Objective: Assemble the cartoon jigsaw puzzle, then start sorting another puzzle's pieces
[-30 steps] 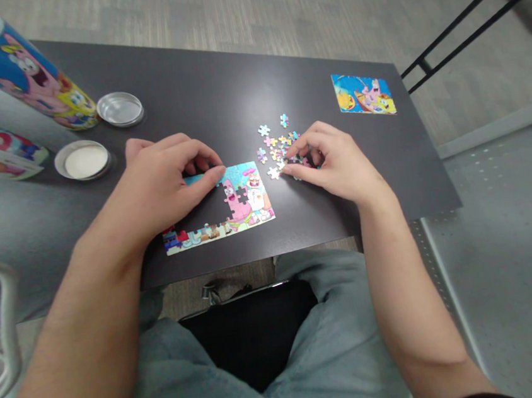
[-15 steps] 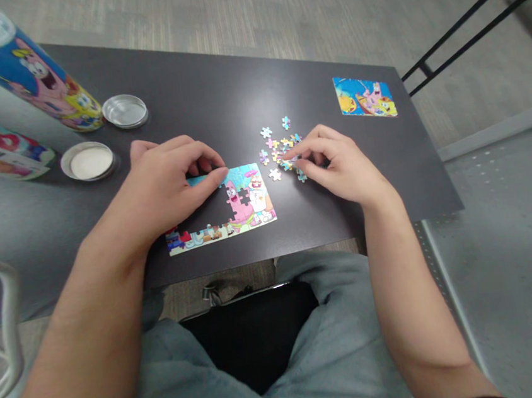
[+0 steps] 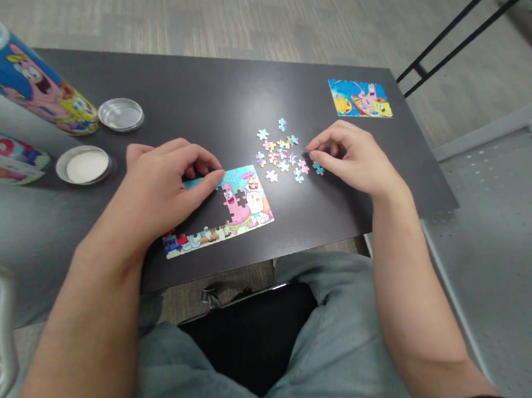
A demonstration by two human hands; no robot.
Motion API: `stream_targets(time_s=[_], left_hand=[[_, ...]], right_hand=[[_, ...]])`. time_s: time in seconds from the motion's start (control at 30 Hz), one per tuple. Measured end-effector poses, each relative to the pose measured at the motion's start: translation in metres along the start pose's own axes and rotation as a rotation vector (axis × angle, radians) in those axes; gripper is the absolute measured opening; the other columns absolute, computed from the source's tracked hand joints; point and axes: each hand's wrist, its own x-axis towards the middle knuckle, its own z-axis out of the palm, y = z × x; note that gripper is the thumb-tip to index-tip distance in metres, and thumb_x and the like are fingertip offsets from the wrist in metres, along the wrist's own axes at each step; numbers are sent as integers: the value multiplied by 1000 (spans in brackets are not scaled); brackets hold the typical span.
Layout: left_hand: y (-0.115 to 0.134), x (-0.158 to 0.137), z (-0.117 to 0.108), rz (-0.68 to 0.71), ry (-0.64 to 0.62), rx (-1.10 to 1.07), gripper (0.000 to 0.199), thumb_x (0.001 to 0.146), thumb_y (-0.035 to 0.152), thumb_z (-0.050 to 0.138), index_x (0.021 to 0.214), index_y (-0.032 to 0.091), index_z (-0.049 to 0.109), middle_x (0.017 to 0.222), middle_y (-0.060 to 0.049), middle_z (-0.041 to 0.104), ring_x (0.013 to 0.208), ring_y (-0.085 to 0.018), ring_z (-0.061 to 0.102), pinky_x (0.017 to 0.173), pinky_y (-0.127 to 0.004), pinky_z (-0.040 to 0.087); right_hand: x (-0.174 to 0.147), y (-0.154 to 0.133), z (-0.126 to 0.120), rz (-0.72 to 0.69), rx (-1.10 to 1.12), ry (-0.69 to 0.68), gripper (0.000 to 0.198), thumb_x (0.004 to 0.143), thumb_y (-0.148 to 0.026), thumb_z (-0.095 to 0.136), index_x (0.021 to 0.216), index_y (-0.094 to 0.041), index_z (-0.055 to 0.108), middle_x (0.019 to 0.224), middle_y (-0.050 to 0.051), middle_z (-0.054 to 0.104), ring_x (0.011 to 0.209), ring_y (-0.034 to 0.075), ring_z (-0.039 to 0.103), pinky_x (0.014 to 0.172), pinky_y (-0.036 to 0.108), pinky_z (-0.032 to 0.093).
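A partly assembled jigsaw puzzle (image 3: 258,207) lies near the table's front edge, its frame joined around an open dark area on the left and a small gap beside the pink starfish figure. My left hand (image 3: 173,180) rests over its upper left part, thumb and index finger closed together at the top edge. Several loose jigsaw pieces (image 3: 281,154) are spread to the right of the puzzle. At their right side, my right hand (image 3: 349,155) pinches a small dark-looking piece (image 3: 307,155), mostly hidden by the fingertips. One loose piece (image 3: 318,168) lies just below those fingers.
A finished-looking picture card or puzzle (image 3: 360,98) lies at the table's far right. Two printed cylindrical tins (image 3: 40,90) stand at the left, with two round metal lids (image 3: 121,115) beside them. A black metal frame (image 3: 461,26) is beyond the table's right edge.
My right hand has drawn away to the right from the loose pieces, uncovering several of them. My left hand stays at the puzzle's top edge. The view has shifted slightly.
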Motion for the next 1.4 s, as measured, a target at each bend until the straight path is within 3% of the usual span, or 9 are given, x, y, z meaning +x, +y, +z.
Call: stream_targets(time_s=[0.23,0.43,0.53,0.7,0.83,1.0,1.2,1.4], left_hand=[[-3,1,1,10,6,21,27,109,54,68,107,33,84,108,-2,86,94,-30,75,123,-69,43],[-2,1,0,-6,1,12,25,107,54,70,107,34,85,106,-2,85,97,-32,78,124,-70,42],[-1,1,1,-13,11,2,23,105,54,71,105,35,85,105,-3,85,97,-34,79,124,-71,43],[0,1,2,-12,12,9,27,106,56,69,105,34,84,107,-3,86,95,-33,78,124,-71,43],[1,0,1,-23,2,5,26,106,54,69,106,33,83,109,-2,86,96,-31,76,127,-70,41],[3,1,0,-15,0,-20,27,105,56,71,105,32,84,106,-1,83,94,-30,73,124,-70,40],[3,1,-2,-19,-11,-46,30,104,61,76,105,33,84,106,1,83,97,-30,69,123,-70,39],[4,1,-2,-25,-12,-33,28,105,58,74,105,32,84,108,-1,83,96,-31,72,124,-70,38]], right_hand=[[-4,-2,-7,-27,7,-130,23,96,-35,99,119,-31,97,103,4,70,91,25,64,88,44,54],[-4,-4,-7,-24,-1,-192,16,101,-31,95,117,-32,94,110,6,72,93,27,65,92,46,54],[-5,-6,-8,-15,-13,-199,12,101,-30,94,112,-30,91,114,6,75,95,27,66,97,49,55],[-7,-10,-11,15,-78,-182,24,101,-33,93,125,-33,91,120,8,75,100,30,67,103,54,56],[-7,-12,-12,5,-92,-210,11,105,-33,90,116,-32,90,124,8,78,99,29,67,106,54,57],[-5,-10,-10,-16,-55,-209,25,104,-32,91,129,-34,93,120,7,76,99,29,68,108,55,55],[-2,-15,-11,-3,-65,-251,14,106,-36,91,120,-33,94,122,8,80,99,29,68,108,55,53],[-1,-16,-9,-10,-90,-206,10,104,-31,92,114,-30,93,110,6,77,92,27,66,103,52,53]])
